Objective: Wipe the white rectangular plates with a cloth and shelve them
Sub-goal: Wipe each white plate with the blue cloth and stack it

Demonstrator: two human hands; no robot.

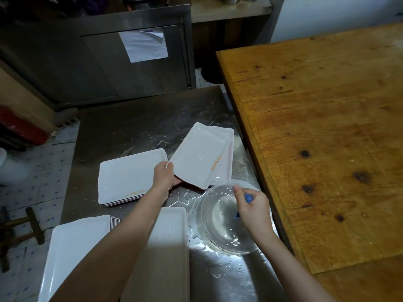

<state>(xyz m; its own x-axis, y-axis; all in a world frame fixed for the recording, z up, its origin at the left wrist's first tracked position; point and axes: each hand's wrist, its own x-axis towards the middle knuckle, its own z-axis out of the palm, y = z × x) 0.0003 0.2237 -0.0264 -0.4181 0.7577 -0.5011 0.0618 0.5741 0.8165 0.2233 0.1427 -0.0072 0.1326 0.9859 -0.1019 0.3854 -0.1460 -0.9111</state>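
My left hand (164, 175) grips the near corner of a white rectangular plate (199, 155), lifted and tilted above another plate (226, 149) on the wet steel table. My right hand (253, 207) is closed around a blue cloth (248, 197) over a clear glass bowl (226, 219) with water in it. A stack of white plates (126, 177) lies left of my left hand. Two more stacks sit near me, one at the lower left (74, 247) and one under my left forearm (168, 247).
The steel table (135, 125) is wet with drops and puddles. A large wooden table (322, 138) stands against it on the right. A steel cabinet (109, 62) with a paper sheet stands behind. Tiled floor and a wooden stool (32, 223) lie to the left.
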